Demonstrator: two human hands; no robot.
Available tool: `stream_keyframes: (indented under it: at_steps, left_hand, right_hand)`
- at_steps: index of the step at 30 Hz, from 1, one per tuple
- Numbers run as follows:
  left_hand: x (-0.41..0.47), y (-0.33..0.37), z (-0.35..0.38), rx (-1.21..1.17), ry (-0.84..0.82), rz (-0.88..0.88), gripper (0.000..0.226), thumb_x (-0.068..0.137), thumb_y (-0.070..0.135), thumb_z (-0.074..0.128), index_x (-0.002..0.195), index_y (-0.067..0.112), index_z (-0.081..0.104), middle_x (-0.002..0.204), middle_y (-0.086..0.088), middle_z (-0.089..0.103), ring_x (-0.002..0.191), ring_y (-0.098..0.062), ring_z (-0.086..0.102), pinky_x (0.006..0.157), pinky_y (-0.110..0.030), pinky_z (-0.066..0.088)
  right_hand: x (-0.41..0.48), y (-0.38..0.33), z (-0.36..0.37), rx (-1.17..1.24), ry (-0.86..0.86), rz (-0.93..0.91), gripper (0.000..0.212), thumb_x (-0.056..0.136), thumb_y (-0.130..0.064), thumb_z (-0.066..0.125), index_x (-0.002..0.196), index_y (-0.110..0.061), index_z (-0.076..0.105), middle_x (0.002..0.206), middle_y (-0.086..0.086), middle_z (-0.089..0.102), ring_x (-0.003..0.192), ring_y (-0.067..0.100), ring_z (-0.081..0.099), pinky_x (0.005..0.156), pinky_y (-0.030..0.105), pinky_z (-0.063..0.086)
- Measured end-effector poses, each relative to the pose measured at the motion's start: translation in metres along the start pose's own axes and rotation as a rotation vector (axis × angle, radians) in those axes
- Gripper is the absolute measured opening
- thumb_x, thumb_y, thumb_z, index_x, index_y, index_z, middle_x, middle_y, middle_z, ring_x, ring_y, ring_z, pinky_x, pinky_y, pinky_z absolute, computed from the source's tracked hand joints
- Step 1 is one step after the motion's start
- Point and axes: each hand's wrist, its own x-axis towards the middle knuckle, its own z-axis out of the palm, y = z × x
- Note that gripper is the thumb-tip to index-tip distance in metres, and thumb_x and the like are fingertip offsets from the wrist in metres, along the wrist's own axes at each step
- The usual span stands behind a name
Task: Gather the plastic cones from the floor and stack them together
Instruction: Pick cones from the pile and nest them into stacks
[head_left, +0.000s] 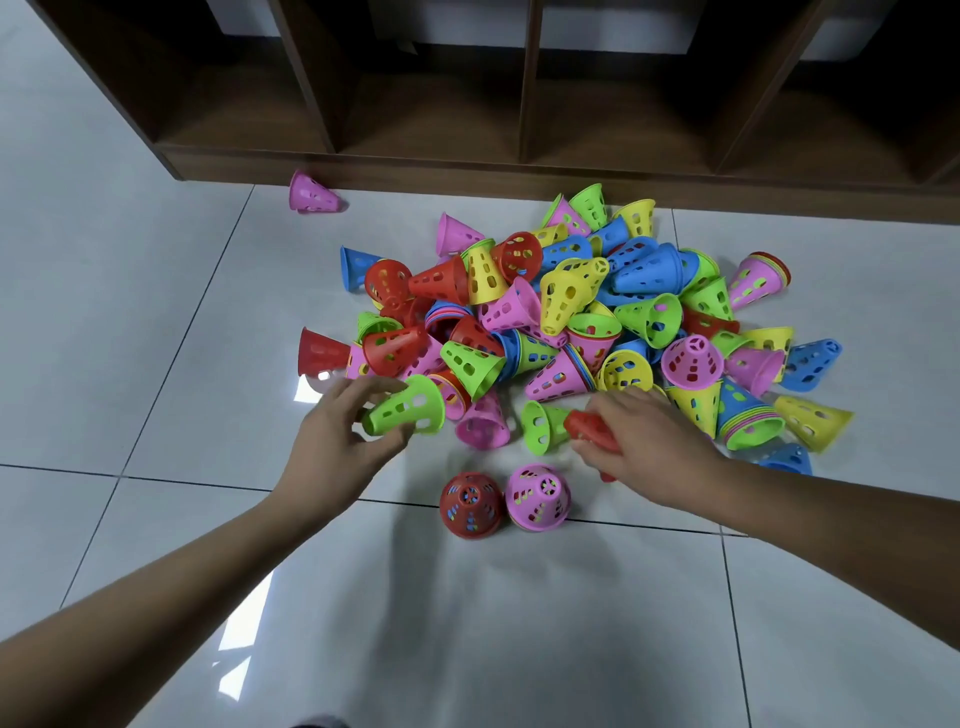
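Nearest on the glossy tiled floor (467, 623), two upright stacks stand touching side by side: a red stack (471, 505) and a pink stack (537, 497). Just past them the left hand (332, 452) has its fingers curled round the narrow end of a green cone (408, 408), and the right hand (644, 447) is wrapped round a red cone (592, 428).

Risk imo: these look like thin, slick plastic, full of holes, tapered with flared rims. One dropped on crooked could jam or tip a stack, and it'd probably skate off on that shiny tile. Digging into the big pile (571, 322) behind could send loose ones rolling too. One stray pink cone (311, 193) lies far off by the base of the wooden shelf (519, 166), easy to forget.
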Motion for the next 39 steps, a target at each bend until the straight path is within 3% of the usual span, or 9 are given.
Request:
stream_keyframes:
  at_steps: [4,9,14,19,23,30,35,39]
  left_hand:
    - [-0.008,0.039,-0.005,-0.047,-0.074,0.110,0.037,0.085,0.023,0.083,0.117,0.038,0.071,0.112,0.012,0.062,0.098,-0.018,0.063,0.075,-0.027,0.051]
    - [-0.021,0.067,-0.007,0.044,-0.210,0.306,0.043,0.080,0.035,0.076,0.123,0.034,0.073,0.106,0.006,0.055,0.099,-0.019,0.060,0.084,-0.027,0.049]
    - [-0.032,0.065,0.002,0.077,-0.320,0.358,0.044,0.079,0.037,0.077,0.123,0.035,0.074,0.102,0.018,0.049,0.094,-0.008,0.057,0.082,-0.016,0.045]
    - [-0.036,0.048,0.020,0.186,-0.400,0.348,0.049,0.078,0.049,0.071,0.127,0.044,0.070,0.103,0.015,0.047,0.097,-0.008,0.056,0.081,-0.022,0.052]
    - [-0.034,0.024,0.038,0.256,-0.449,0.308,0.054,0.082,0.058,0.068,0.134,0.046,0.066,0.107,0.014,0.046,0.096,-0.003,0.055,0.080,-0.019,0.050]
    - [-0.033,0.001,0.052,0.242,-0.480,0.254,0.056,0.086,0.065,0.069,0.139,0.047,0.060,0.114,0.012,0.042,0.092,-0.003,0.056,0.081,-0.021,0.052]
    - [-0.019,0.001,0.032,0.202,-0.539,0.249,0.075,0.084,0.084,0.064,0.148,0.047,0.049,0.122,0.018,0.049,0.110,-0.002,0.056,0.086,-0.016,0.050]
    - [0.005,-0.007,0.014,0.120,-0.330,0.176,0.047,0.102,0.070,0.044,0.132,0.038,0.061,0.113,0.016,0.060,0.103,-0.009,0.062,0.084,-0.021,0.047]
  right_hand:
    - [-0.016,-0.019,-0.030,0.472,0.092,0.159,0.029,0.095,-0.061,0.064,0.111,-0.037,0.060,0.104,-0.018,0.062,0.102,0.007,0.060,0.085,0.036,0.052]
    - [-0.044,-0.056,-0.047,0.640,0.131,0.110,0.034,0.098,-0.061,0.059,0.123,-0.038,0.059,0.116,-0.020,0.062,0.113,0.005,0.057,0.088,0.011,0.041]
    - [-0.057,-0.069,-0.036,0.596,0.042,0.026,0.034,0.099,-0.051,0.066,0.127,-0.035,0.055,0.119,-0.023,0.056,0.117,0.002,0.055,0.091,0.011,0.041]
    - [-0.053,-0.061,-0.019,0.552,-0.031,-0.034,0.036,0.099,-0.047,0.069,0.129,-0.035,0.054,0.125,-0.015,0.058,0.118,0.007,0.057,0.096,0.031,0.051]
    - [-0.051,-0.054,-0.003,0.486,-0.060,-0.115,0.035,0.099,-0.041,0.070,0.130,-0.032,0.056,0.125,-0.017,0.058,0.117,0.008,0.056,0.094,0.035,0.052]
    - [-0.040,-0.050,0.006,0.421,-0.084,-0.162,0.040,0.097,-0.045,0.070,0.133,-0.035,0.055,0.124,-0.018,0.058,0.119,0.007,0.053,0.095,0.035,0.051]
    - [-0.036,-0.035,-0.005,0.334,-0.192,-0.160,0.058,0.090,-0.035,0.069,0.143,-0.038,0.045,0.140,-0.019,0.047,0.132,0.002,0.046,0.104,0.027,0.049]
    - [-0.027,-0.014,-0.004,0.242,-0.139,-0.098,0.051,0.090,-0.021,0.056,0.138,-0.036,0.048,0.139,-0.017,0.047,0.129,0.009,0.048,0.098,0.043,0.053]
